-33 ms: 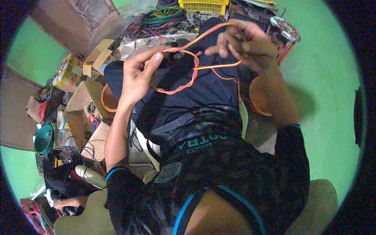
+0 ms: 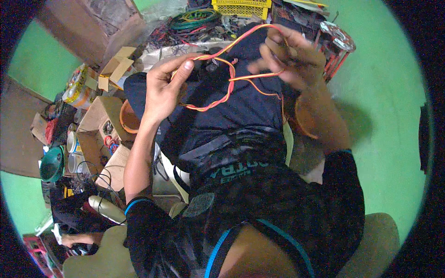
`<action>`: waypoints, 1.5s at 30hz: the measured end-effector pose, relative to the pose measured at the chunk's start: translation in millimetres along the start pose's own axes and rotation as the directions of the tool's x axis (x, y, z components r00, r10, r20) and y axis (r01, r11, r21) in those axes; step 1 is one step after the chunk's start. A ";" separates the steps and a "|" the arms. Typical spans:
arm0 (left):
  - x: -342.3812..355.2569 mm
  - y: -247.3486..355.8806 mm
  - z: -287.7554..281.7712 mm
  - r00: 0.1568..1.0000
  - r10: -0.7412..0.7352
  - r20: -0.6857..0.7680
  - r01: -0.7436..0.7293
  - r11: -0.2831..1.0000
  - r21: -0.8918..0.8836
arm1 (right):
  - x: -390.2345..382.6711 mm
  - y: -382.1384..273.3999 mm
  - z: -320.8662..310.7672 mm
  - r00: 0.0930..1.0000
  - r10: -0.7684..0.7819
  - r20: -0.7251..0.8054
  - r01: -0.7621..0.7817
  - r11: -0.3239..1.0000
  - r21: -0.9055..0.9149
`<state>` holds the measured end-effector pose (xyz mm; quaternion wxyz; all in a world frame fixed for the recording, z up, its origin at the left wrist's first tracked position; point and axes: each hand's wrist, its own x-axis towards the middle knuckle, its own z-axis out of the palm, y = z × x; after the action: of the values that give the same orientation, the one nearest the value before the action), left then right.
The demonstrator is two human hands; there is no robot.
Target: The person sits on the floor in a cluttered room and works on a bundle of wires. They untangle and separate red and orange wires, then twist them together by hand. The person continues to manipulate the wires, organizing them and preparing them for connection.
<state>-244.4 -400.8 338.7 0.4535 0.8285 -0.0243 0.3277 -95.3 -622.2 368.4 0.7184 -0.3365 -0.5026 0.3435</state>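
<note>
My left hand [image 2: 168,85] is closed on a twisted red-and-yellow electrical wire [image 2: 227,47], thumb pressed along its top. From there the wire loops over my dark-clothed lap. Its upper strand arcs across to my right hand [image 2: 296,58], and a lower strand crosses the loop and also runs to those fingers. Motion smears the right hand; its fingers are bent around the wire, while one finger points toward the loop. A thin loose end [image 2: 266,92] of wire hangs below the right hand.
Coiled wires [image 2: 194,21] lie ahead beside a yellow crate [image 2: 242,8]. A red-legged stand with a round top [image 2: 337,36] is at far right. Cardboard boxes [image 2: 99,111], an orange pot [image 2: 130,116] and a green bowl [image 2: 52,164] crowd the left. Another person's hand [image 2: 76,239] shows at lower left.
My right hand has shifted slightly, and the wire's lower strand with it sits a little higher. My left hand stays in place, still holding the wire.
</note>
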 end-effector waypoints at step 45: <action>1.1 -52.1 -56.6 0.768 -0.611 0.194 0.633 0.771 -0.077 | 11.3 -9.7 -154.4 0.884 -0.035 -0.466 -0.367 0.565 -0.739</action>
<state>-255.4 -326.4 322.2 0.5890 0.7794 0.1936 0.0898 56.4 -639.4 340.6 0.5394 -0.7406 -0.3962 0.0602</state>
